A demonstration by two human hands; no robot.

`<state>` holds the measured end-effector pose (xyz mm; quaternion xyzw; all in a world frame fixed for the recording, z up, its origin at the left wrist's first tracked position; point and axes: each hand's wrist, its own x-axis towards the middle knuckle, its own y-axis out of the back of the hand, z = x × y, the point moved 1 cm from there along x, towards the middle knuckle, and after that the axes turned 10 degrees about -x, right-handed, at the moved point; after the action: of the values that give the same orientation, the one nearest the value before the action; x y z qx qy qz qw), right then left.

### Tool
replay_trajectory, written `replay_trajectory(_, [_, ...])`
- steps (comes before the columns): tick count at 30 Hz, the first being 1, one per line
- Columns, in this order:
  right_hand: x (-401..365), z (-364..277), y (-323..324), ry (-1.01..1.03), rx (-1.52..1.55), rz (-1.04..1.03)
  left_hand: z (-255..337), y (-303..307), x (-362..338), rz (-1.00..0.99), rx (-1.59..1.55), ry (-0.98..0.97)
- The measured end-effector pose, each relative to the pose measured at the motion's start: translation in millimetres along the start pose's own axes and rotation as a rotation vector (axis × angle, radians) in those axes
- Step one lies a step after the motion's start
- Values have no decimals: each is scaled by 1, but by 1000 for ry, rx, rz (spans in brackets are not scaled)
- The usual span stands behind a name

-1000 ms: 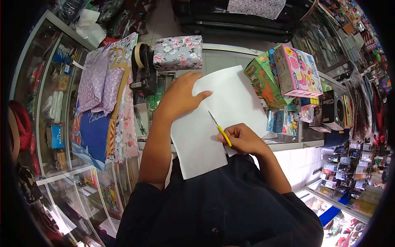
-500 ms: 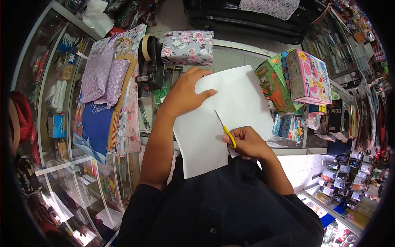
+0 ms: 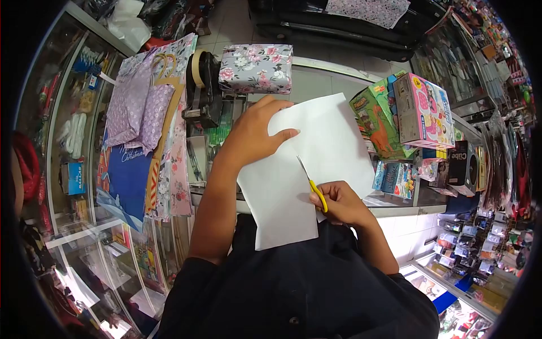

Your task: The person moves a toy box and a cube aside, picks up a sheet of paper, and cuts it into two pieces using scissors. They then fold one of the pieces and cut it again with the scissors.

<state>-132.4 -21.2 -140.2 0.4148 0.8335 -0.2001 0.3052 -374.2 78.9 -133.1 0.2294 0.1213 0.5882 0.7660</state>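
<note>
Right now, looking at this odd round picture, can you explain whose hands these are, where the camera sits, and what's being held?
The camera is worn on a person's head, looking down, so the picture bulges. Both hands are that person's own. The left hand lies flat on a white sheet of paper on a shop counter. The right hand holds yellow-handled scissors, blades in the sheet. Behind stand a floral wrapped box, a tape dispenser and toy boxes.
</note>
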Motion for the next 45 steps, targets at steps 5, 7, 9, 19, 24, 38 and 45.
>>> replay_trajectory(5, [2,1,-4,18,2,33,2,1,-1,12,-47,-33])
replay_trajectory(7, [0,-3,-4,27,-2,24,1,1,-3,14,36,-82])
replay_trajectory(9, [3,-4,-3,14,-13,33,0,3,-4,16,118,-136])
replay_trajectory(19, [5,-14,-7,-97,-61,72,-4,11,-9,-212,208,-159])
replay_trajectory(24, [6,-13,-7,-130,-69,82,-7,5,-17,-337,168,-102])
replay_trajectory(38, [4,-15,-11,-204,38,96,-9,0,-18,-408,231,-9])
replay_trajectory(45, [4,-14,-9,-177,114,68,-10,0,-19,-421,249,-10])
